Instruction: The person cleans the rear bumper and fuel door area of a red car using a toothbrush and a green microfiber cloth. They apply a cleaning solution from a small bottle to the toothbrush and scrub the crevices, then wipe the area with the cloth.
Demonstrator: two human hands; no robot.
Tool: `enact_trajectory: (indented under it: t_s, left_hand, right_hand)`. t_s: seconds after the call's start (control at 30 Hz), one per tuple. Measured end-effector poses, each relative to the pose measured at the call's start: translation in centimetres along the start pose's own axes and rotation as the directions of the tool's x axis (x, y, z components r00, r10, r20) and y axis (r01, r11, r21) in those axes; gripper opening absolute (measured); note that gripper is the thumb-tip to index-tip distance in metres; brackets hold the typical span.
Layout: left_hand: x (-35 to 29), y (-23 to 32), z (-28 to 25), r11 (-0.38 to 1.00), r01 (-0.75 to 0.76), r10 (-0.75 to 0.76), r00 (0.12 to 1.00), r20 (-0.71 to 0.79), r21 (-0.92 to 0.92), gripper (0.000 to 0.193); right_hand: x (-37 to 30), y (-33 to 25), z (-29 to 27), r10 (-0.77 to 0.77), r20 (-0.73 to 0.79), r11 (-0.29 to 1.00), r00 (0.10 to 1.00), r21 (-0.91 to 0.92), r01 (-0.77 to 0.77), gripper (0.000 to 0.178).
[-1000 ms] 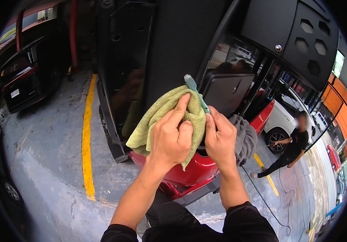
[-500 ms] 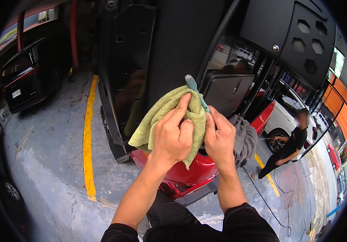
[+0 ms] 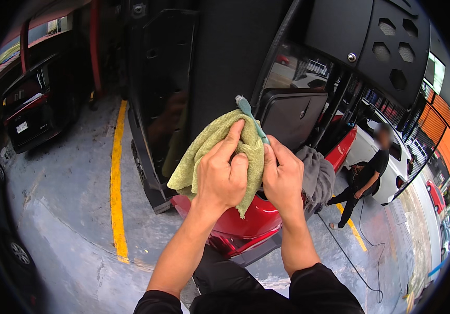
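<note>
My left hand [image 3: 218, 175] grips a yellow-green towel [image 3: 187, 166], index finger stretched up along its folds and thumb bent against it. A teal toothbrush [image 3: 245, 108] slants beside the towel's upper right, its worn pale bristle end pointing up and left. My right hand [image 3: 283, 175] pinches the brush's lower handle between thumb and fingers. The brush neck lies close against the towel; whether the two touch along their whole length I cannot tell. Both hands are held up before a tall black vehicle panel [image 3: 225, 57], above red bodywork [image 3: 251, 220].
A dark grey cloth [image 3: 315, 178] is bunched right of my right hand. At right, a person in black [image 3: 369, 178] stands by a white car [image 3: 392, 167]; a black hose [image 3: 348, 256] trails over the floor. A yellow line [image 3: 117, 183] and a parked dark car [image 3: 42, 110] lie left.
The person at right has straightened and shifted slightly, and the thin rod in front of them no longer shows. My hands keep their hold; the view has shifted a little.
</note>
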State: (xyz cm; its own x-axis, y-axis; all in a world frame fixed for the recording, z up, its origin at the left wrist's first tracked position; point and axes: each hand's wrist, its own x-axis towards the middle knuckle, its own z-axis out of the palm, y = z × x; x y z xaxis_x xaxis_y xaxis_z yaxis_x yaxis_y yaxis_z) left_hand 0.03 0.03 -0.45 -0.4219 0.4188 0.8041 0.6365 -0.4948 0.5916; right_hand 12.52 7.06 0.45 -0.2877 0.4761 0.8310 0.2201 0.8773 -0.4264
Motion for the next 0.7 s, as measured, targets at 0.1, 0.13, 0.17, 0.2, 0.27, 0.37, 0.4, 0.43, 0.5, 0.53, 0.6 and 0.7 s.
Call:
enact_trajectory:
  t_s: [0.1,0.13,0.17,0.2,0.27,0.37,0.4,0.43,0.5,0.53,0.6,0.7]
  left_hand:
    - [0.1,0.3,-0.2,1.0,0.001,0.0,1.0,-0.002,0.008,0.052]
    - [0.1,0.4,-0.2,1.0,0.022,-0.022,1.0,0.015,-0.002,0.052]
    - [0.0,0.5,-0.2,0.999,0.044,-0.044,0.999,0.032,-0.011,0.052]
    - [0.1,0.4,-0.1,1.0,0.024,-0.023,1.0,0.02,-0.001,0.052]
    - [0.2,0.2,0.0,1.0,-0.017,0.017,1.0,-0.003,0.019,0.051]
    - [-0.2,0.4,-0.2,0.999,0.03,-0.03,0.999,0.025,0.019,0.051]
    - [-0.2,0.3,-0.1,1.0,0.012,-0.012,1.0,0.013,0.017,0.051]
    - [-0.1,0.1,0.0,1.0,-0.005,0.005,1.0,0.001,0.015,0.051]
    - [-0.1,0.0,0.0,1.0,-0.012,0.012,1.0,-0.002,0.017,0.051]
    - [-0.1,0.1,-0.1,1.0,-0.002,0.002,1.0,0.006,0.021,0.051]
    - [-0.1,0.2,-0.1,1.0,0.011,-0.012,1.0,0.015,0.022,0.051]
    - [-0.1,0.4,-0.1,1.0,0.01,-0.011,1.0,0.012,0.015,0.051]
  right_hand:
    - [-0.2,0.0,0.0,0.006,0.002,1.0,1.0,0.006,-0.006,0.021]
    - [-0.3,0.0,-0.1,0.013,0.004,1.0,1.0,0.004,-0.013,0.021]
    - [-0.3,0.0,-0.2,0.02,0.007,1.0,1.0,0.002,-0.02,0.021]
    - [-0.2,0.1,0.0,0.013,-0.003,1.0,1.0,0.016,-0.013,0.021]
    - [0.0,0.2,0.3,0.002,-0.022,0.999,1.0,0.043,-0.001,0.021]
    - [-0.9,0.3,0.0,0.033,-0.006,0.999,0.999,0.035,-0.033,0.022]
    - [-0.7,0.4,0.1,0.027,-0.004,0.999,1.0,0.045,-0.026,0.022]
    - [-0.3,0.4,0.3,0.02,-0.002,0.998,1.0,0.054,-0.02,0.022]
    - [-0.4,0.5,0.4,0.026,0.002,0.998,1.0,0.062,-0.026,0.022]
    - [-0.9,0.6,0.3,0.039,0.005,0.997,0.999,0.06,-0.039,0.022]
    - [-1.0,0.7,0.3,0.047,0.001,0.997,0.999,0.063,-0.047,0.023]
    - [-0.7,0.6,0.4,0.037,-0.016,0.997,0.999,0.073,-0.036,0.023]
